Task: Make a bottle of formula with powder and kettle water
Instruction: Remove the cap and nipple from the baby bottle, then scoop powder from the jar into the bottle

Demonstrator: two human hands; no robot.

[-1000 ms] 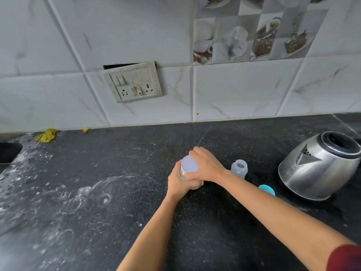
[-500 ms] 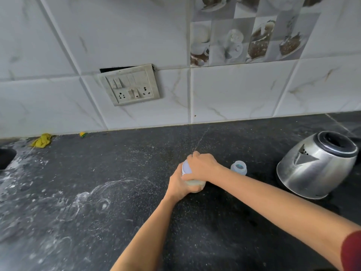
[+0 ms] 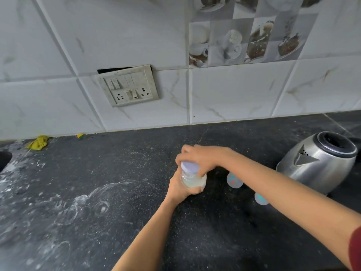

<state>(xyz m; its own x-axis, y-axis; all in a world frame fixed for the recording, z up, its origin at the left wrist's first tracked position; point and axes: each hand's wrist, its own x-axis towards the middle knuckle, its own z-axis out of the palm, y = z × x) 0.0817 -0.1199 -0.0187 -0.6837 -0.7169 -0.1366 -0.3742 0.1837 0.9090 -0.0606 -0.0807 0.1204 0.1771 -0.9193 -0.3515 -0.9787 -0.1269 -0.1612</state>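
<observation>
Powder jar [image 3: 193,181] upright (lilac lid [image 3: 189,167] on); blurred bottle [image 3: 234,180], perhaps open, beside; steel kettle [image 3: 320,165] right.

Pale marble-look wall tiles [image 3: 234,94] fill the upper frame, with a tilted switch panel [image 3: 128,86] left of centre and a speckled black counter [image 3: 78,192] below.

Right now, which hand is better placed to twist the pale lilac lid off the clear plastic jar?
Probably the right hand: it curls over the pale lilac round lid, while the left hand grips the clear plastic jar, steadying it.
</observation>
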